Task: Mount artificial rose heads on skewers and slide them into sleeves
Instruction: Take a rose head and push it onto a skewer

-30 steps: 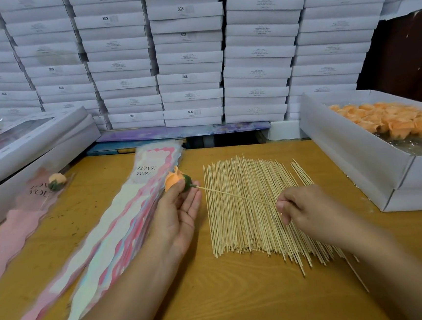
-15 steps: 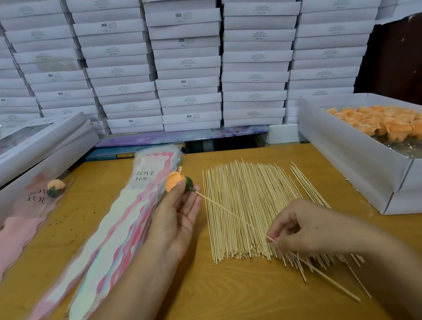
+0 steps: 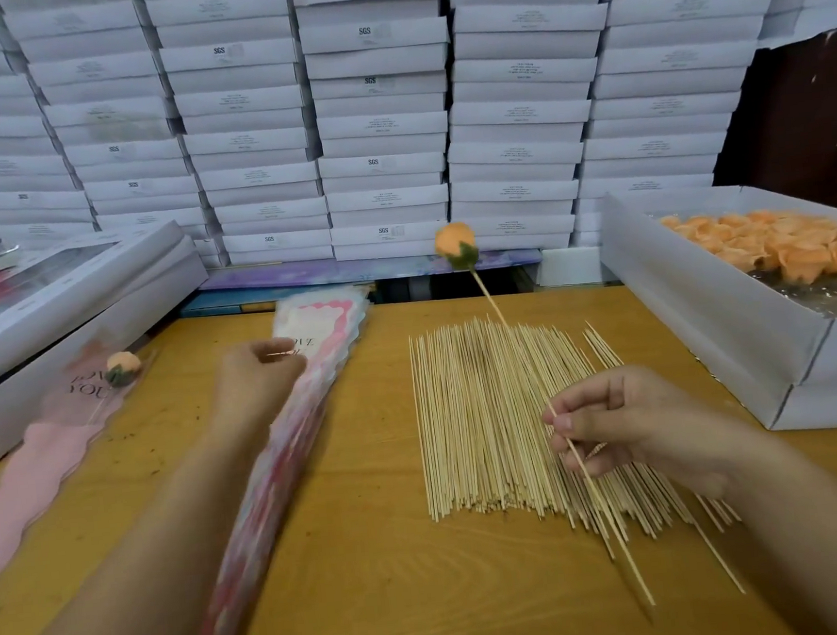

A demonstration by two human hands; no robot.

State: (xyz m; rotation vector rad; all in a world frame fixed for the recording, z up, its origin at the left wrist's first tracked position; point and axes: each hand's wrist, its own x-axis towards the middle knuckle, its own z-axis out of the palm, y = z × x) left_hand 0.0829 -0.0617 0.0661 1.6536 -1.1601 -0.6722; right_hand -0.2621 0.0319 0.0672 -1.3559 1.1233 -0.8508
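An orange rose head [image 3: 454, 242] with a green base sits on the far tip of a skewer [image 3: 491, 303]. My right hand [image 3: 623, 423] pinches that skewer near its middle and holds it tilted up over the heap of loose skewers [image 3: 495, 412]. My left hand [image 3: 254, 377] is at the top of the stack of pink and white "LOVE YOU" sleeves [image 3: 311, 387], fingers curled and pinching the upper edge of the top sleeve. The view is blurred there.
A finished rose in a pink sleeve [image 3: 85, 402] lies at the left against flat white boxes [image 3: 66, 307]. An open white box [image 3: 709, 312] of orange rose heads stands at the right. Stacked white boxes [image 3: 379, 118] wall the back of the wooden table [image 3: 378, 574].
My left hand let go of the rose head and moved left to the sleeve stack. My right hand swung the skewer up, so the rose now points away from me.
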